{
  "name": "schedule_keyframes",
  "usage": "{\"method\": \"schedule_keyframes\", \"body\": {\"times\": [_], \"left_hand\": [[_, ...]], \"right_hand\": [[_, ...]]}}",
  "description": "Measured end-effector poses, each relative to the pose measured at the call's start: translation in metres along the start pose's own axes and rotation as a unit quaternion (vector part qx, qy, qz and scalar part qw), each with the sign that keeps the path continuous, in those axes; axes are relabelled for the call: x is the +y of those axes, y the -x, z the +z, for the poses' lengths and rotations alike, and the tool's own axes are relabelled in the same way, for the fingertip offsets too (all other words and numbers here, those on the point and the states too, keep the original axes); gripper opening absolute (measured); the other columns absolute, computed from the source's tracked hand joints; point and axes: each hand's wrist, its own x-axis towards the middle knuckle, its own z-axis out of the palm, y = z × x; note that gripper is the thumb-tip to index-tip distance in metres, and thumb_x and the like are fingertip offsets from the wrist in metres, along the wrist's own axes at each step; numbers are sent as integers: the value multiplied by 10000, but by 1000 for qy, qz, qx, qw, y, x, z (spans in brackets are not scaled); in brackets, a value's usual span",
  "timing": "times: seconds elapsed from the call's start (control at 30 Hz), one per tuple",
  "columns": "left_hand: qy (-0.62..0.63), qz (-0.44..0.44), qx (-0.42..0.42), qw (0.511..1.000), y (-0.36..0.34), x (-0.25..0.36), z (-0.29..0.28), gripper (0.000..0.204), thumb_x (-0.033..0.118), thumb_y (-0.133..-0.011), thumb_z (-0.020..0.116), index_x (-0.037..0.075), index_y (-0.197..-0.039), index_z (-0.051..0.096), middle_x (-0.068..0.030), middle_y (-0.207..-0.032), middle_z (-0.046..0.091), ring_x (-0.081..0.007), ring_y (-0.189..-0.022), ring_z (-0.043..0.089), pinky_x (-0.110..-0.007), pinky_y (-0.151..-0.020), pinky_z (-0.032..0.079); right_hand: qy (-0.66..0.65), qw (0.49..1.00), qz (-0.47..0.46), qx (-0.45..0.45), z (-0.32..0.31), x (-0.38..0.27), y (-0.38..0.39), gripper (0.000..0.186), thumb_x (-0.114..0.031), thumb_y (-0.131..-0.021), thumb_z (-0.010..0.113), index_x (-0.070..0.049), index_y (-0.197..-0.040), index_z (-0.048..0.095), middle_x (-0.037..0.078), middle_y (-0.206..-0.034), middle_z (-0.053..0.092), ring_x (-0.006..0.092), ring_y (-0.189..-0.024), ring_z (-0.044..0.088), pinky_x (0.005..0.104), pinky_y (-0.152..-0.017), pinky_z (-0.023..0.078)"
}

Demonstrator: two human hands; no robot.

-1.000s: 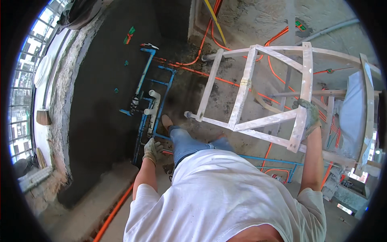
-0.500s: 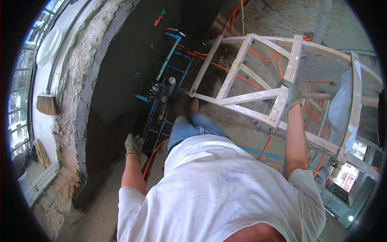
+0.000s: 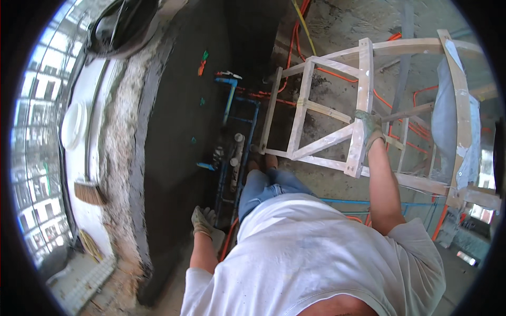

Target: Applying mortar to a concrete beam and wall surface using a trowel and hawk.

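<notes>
My gloved right hand (image 3: 369, 126) is closed on an upright member of a pale, paint-spattered wooden frame (image 3: 300, 113) with crossbars and diagonal braces, held at my right. A pale sheet (image 3: 448, 110) hangs on its far right part. My gloved left hand (image 3: 204, 221) is low at my left, fingers apart and apparently empty, near the dark plastered wall (image 3: 168, 152). Blue water pipes (image 3: 255, 110) and white pipe stubs (image 3: 234, 160) run beside that wall, close to my feet.
A rough wall edge (image 3: 126, 152) and window grid (image 3: 37, 142) are at the left, with a broom (image 3: 88, 192), a white oval item (image 3: 75, 124) and a yellow coil (image 3: 90, 243). Orange conduits (image 3: 295, 37) and a yellow tube (image 3: 308, 31) run across the floor beyond the frame.
The wooden frame and my right hand have shifted leftward relative to my body. My left hand has moved away from the pipes toward the wall, and its fingers have spread. The view has turned.
</notes>
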Motion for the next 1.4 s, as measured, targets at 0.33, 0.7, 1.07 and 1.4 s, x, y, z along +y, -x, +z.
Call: {"method": "schedule_keyframes", "body": {"times": [0.33, 0.7, 1.07, 1.4], "left_hand": [[-133, 57, -112, 983, 50, 70, 90, 433, 465, -965, 510, 126, -1232, 491, -111, -1175, 646, -319, -1012, 641, -462, -800, 526], [-90, 79, -139, 983, 57, 115, 133, 363, 428, -996, 483, 103, -1141, 558, -126, -1230, 631, -330, -1092, 617, -437, -899, 502], [-57, -13, -86, 995, 28, 54, 44, 500, 447, -997, 467, 112, -1368, 473, -139, -1346, 572, -339, -1137, 604, -433, -936, 496], [-6, 60, -123, 991, 61, 82, 34, 485, 403, -986, 518, 54, -1323, 501, -143, -1228, 626, -321, -1039, 637, -421, -829, 518]], "right_hand": [[132, 990, -11, 42, 8, -20, 56, 483, -245, -675, 781, 19, -1067, 680, 118, -909, 709, 221, -799, 665, 377, -725, 529], [125, 992, -21, 24, 17, -34, 44, 417, -259, -711, 790, 11, -1014, 695, 97, -833, 677, 211, -714, 612, 378, -659, 496], [166, 985, -44, 33, 12, -24, 35, 307, -300, -708, 748, -25, -840, 720, 64, -723, 667, 206, -613, 616, 363, -587, 487], [164, 982, -73, 53, -1, 13, -16, 392, -329, -727, 767, 22, -889, 701, 109, -727, 684, 222, -605, 655, 395, -565, 513]]}}
